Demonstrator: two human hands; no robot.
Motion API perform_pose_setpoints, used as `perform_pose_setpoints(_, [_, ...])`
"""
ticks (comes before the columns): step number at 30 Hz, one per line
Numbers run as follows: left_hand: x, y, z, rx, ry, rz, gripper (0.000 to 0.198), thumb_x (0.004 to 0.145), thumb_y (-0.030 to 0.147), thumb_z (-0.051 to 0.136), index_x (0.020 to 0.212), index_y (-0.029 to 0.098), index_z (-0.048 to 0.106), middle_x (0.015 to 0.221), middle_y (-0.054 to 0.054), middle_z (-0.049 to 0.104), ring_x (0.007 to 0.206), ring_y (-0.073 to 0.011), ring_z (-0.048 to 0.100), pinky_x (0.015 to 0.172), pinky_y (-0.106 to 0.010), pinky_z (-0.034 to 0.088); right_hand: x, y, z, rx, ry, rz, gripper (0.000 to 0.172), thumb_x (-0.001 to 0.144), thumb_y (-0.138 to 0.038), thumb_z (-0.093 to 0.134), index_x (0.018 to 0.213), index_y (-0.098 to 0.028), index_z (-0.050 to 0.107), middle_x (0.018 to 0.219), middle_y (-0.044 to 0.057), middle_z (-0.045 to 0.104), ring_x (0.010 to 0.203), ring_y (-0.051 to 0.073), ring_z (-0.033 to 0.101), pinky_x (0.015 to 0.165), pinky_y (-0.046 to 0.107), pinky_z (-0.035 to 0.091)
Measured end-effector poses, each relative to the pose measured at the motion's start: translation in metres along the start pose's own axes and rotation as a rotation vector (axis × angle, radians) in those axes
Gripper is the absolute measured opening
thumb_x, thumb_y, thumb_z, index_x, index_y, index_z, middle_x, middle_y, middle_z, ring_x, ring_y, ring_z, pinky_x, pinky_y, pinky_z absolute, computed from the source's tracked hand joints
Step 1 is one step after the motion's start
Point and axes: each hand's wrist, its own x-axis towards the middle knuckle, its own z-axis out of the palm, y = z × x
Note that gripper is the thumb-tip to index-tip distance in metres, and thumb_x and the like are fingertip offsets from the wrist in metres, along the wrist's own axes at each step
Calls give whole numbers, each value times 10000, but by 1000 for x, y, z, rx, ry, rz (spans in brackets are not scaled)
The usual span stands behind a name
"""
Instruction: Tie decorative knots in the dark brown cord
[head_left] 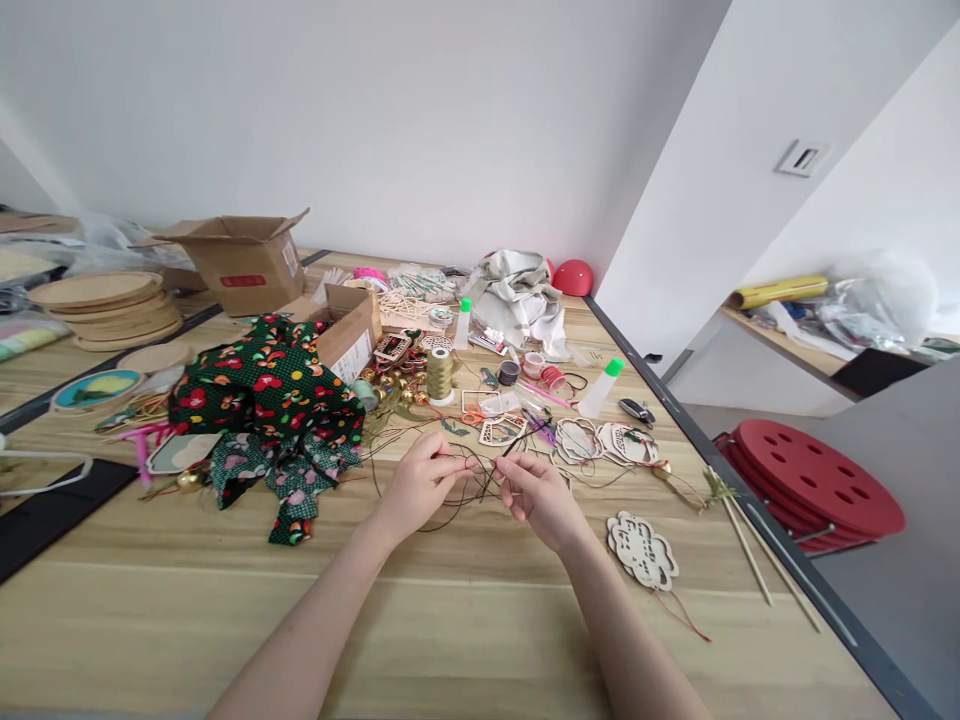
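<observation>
Both my hands meet over the middle of the wooden table (465,640). My left hand (420,483) pinches a thin dark cord (480,468) between thumb and fingers. My right hand (536,495) pinches the same cord a little to the right, the fingertips almost touching the left ones. The cord loops down onto the table below my hands. A flowery dark green cloth (274,405) lies to the left. A white cut-out wooden ornament (642,549) lies to the right of my right wrist.
Craft clutter fills the far half: a gold thread spool (440,374), two glue bottles with green caps (600,390), small cardboard boxes (244,262), stacked wooden hoops (112,310), more ornaments (600,442). Thin sticks (750,555) lie near the right edge. Red stools (814,480) stand beyond it.
</observation>
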Motion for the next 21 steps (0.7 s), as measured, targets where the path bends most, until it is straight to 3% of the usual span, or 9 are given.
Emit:
perform_pose_setpoints(8, [-4,-7,1,219,-87,65,236,903,277,479,860,229,706,652,-21,500,681,-150,474,612,-258,382,1,-1,-5,-17,31,-15,340,633,-443,753,748,-157,608,691,-2,568,408,53,437,268,148,228])
perform_pose_setpoints(15, [-4,1,3,260,10,61,210,896,247,483,878,216,689,680,-33,570,707,-162,525,659,-274,426,4,6,-2,-95,76,-70,313,612,-400,756,726,-163,586,660,-14,568,475,89,528,329,159,372])
perform_pose_setpoints(21, [-5,3,5,221,72,27,175,880,252,516,844,207,681,690,-31,572,729,-162,541,662,-263,435,12,19,-2,-175,209,-171,371,590,-364,753,742,-200,458,630,-24,574,447,132,559,350,221,439])
